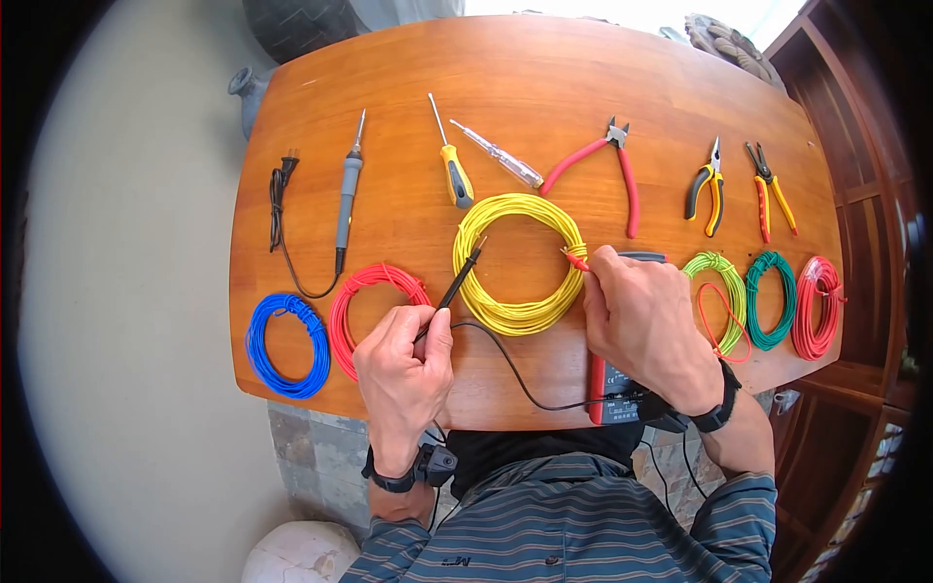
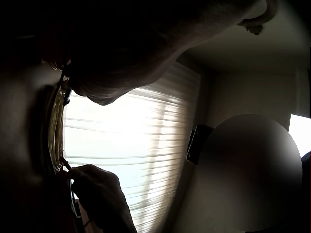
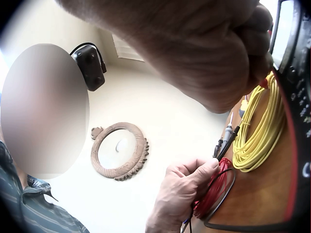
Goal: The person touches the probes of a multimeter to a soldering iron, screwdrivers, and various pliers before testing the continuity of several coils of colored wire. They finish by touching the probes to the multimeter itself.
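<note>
A coil of yellow wire (image 1: 505, 319) lies mid-table between both hands. The left hand (image 1: 403, 364) pinches a black test probe (image 1: 458, 282) between thumb and fingers, its metal tip overlapping the coil's inner left side in the head view. In the right hand (image 1: 646, 316) is a red test probe (image 1: 577, 261), gripped near the coil's right edge with its tip pointing left over the strands. Below that hand sits a red-and-grey multimeter (image 1: 612, 389), partly hidden by hand and wrist. A black lead (image 1: 515, 374) runs from the left hand toward the meter.
Left of the yellow coil are red (image 1: 352, 291) and blue wire coils (image 1: 258, 340) and a soldering iron (image 1: 347, 194). Behind it lie a screwdriver (image 1: 457, 175), a voltage tester (image 1: 501, 155) and red-handled cutters (image 1: 630, 189). Pliers (image 1: 716, 189), strippers (image 1: 763, 185) and several coils lie right.
</note>
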The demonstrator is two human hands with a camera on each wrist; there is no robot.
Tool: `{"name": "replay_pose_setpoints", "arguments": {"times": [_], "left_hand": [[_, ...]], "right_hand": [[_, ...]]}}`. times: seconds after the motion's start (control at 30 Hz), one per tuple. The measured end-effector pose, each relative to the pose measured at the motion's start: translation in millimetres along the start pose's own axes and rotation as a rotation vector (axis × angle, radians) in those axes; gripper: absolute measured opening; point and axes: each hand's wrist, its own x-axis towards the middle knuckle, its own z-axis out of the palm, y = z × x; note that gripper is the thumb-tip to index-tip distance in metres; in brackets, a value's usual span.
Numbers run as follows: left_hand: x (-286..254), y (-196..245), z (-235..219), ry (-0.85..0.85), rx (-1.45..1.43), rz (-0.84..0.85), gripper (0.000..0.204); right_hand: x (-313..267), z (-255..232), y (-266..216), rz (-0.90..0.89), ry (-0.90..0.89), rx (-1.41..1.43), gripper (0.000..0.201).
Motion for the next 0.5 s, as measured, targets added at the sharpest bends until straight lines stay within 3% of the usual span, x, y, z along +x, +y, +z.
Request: {"name": "replay_pose_setpoints", "arguments": {"times": [0.2, 0.27, 0.4, 0.5], "left_hand": [[0.1, -0.2, -1.2, -0.007, 0.002, 0.004, 0.009], [-0.4, -1.0, -0.2, -0.005, 0.002, 0.009, 0.009], [-1.8, -2.3, 0.9, 0.007, -0.010, 0.057, 0.009], [-2.6, -2.6, -0.3, 0.000, -0.014, 0.056, 0.009]], "right_hand": [[4.2, -2.1, -3.2, 0.001, -0.044, -0.015, 0.013], [7.2, 2.0, -3.3, -0.066, 0.060, 0.076, 0.014], [13.3, 3.4, -11.4, -0.089, 0.076, 0.094, 0.014], [16.5, 2.7, -16.9, -0.063, 0.050, 0.101, 0.006]]}}
